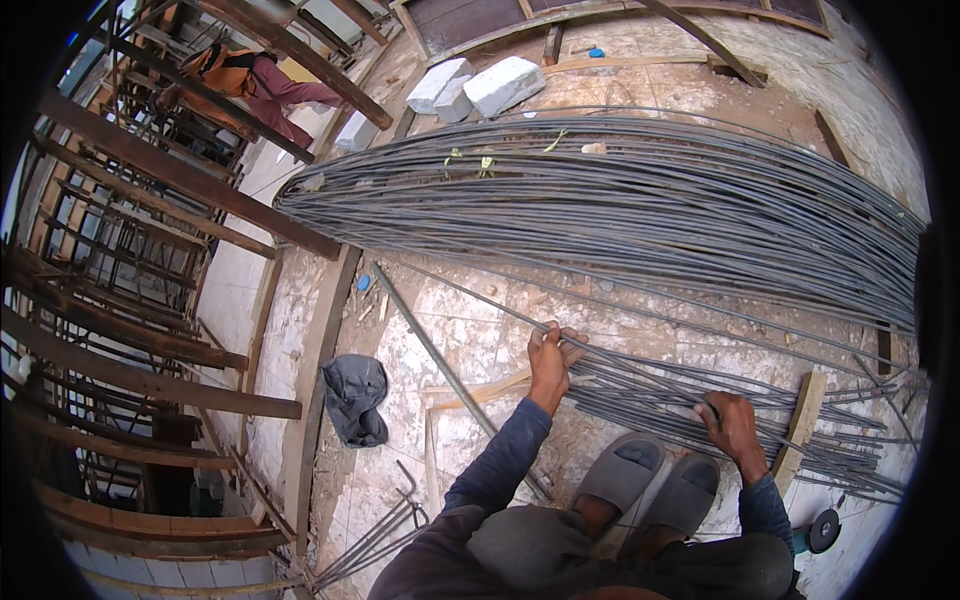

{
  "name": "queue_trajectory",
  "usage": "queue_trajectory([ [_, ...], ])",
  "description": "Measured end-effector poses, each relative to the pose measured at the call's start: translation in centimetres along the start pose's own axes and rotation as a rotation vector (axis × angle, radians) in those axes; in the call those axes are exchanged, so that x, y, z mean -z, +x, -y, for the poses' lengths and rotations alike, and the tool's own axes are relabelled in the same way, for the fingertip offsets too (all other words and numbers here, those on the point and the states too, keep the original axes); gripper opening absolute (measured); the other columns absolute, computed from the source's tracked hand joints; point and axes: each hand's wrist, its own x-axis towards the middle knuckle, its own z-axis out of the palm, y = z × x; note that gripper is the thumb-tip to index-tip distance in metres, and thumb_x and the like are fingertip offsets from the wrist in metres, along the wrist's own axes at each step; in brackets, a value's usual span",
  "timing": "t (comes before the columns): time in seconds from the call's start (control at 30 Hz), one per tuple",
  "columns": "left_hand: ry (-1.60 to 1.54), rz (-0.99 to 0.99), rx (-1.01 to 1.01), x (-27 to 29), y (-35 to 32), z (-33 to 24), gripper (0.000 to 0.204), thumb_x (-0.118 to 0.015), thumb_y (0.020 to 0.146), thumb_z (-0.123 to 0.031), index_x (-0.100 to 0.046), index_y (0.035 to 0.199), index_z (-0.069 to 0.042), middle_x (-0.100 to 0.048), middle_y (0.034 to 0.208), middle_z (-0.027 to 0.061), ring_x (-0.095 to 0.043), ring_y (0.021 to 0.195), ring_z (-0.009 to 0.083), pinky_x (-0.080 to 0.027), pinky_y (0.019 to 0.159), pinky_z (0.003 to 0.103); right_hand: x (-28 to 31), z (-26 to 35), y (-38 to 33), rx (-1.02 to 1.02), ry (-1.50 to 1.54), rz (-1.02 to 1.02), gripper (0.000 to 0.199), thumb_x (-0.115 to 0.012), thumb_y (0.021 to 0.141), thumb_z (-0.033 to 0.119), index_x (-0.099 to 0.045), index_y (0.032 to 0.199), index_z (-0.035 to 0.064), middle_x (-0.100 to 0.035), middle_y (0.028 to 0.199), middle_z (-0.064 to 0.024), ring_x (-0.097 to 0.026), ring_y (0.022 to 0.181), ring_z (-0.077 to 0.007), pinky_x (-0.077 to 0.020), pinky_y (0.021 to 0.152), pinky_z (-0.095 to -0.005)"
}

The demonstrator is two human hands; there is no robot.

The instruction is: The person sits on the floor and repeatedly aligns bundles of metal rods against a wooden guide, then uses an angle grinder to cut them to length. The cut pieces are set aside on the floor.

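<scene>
My left hand (550, 368) is closed around a long steel rod (480, 296), which slants from the far left down toward the near right. Beneath and beside it lies a bunch of shorter cut rods (640, 400) on the dusty floor, in front of my sandals. My right hand (734, 432) rests low over these cut rods, its fingers curled. Something small and dark shows at its fingertips, too unclear to name. A wooden batten (800, 430) crosses the cut rods just right of that hand.
A large bundle of long rods (600, 200) spans the floor ahead. Left lie a metal pipe (440, 355), a black bag (355, 400) and hooked bars (385, 530). An angle grinder (823, 532) sits at right. Pale blocks (503, 86), timber beams (170, 385) and a bending person (270, 90) are farther off.
</scene>
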Motion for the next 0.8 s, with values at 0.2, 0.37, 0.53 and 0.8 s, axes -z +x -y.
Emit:
queue_trajectory([
  [0.2,-0.01,0.004,-0.004,0.2,0.4,-0.5,0.016,-0.043,0.105,-0.017,-0.046,0.112,-0.003,-0.059,0.091,0.0106,-0.067,0.086,0.0291,-0.057,0.068,0.04,0.2,0.0,0.1,0.012,0.017,-0.029,0.016,-0.072,0.083,0.018,-0.07,0.087,0.0021,-0.067,0.079,-0.0205,-0.065,0.074,-0.0405,-0.0485,0.065,-0.0466],
  [0.37,-0.013,0.006,0.006,0.4,0.6,-0.6,0.023,-0.042,0.105,-0.017,-0.045,0.12,0.0,-0.059,0.095,0.0116,-0.066,0.088,0.0298,-0.057,0.071,0.04,-0.1,0.2,0.1,0.036,0.048,-0.075,0.016,-0.071,0.084,0.019,-0.07,0.085,0.0025,-0.066,0.077,-0.0202,-0.064,0.073,-0.0405,-0.0479,0.064,-0.0466],
  [0.53,0.341,-0.343,-0.334,1.4,1.3,-1.0,0.047,-0.054,0.099,-0.017,-0.036,0.138,0.003,-0.046,0.128,0.0223,-0.059,0.108,0.0353,-0.054,0.083,0.043,0.1,0.8,0.2,0.014,0.042,-0.053,0.019,-0.07,0.087,0.022,-0.07,0.083,0.0036,-0.065,0.074,-0.0197,-0.063,0.07,-0.0409,-0.0472,0.061,-0.0468],
  [0.8,0.704,-0.196,-0.626,2.2,12.1,-31.3,0.087,-0.061,0.093,-0.012,-0.001,0.154,0.005,-0.064,0.065,0.0107,-0.046,0.039,0.0138,-0.031,0.035,0.029,-0.5,0.2,0.3,0.022,-0.032,-0.041,0.027,-0.069,0.089,0.026,-0.064,0.075,0.0039,-0.062,0.069,-0.0194,-0.061,0.066,-0.0406,-0.0445,0.058,-0.0478],
])
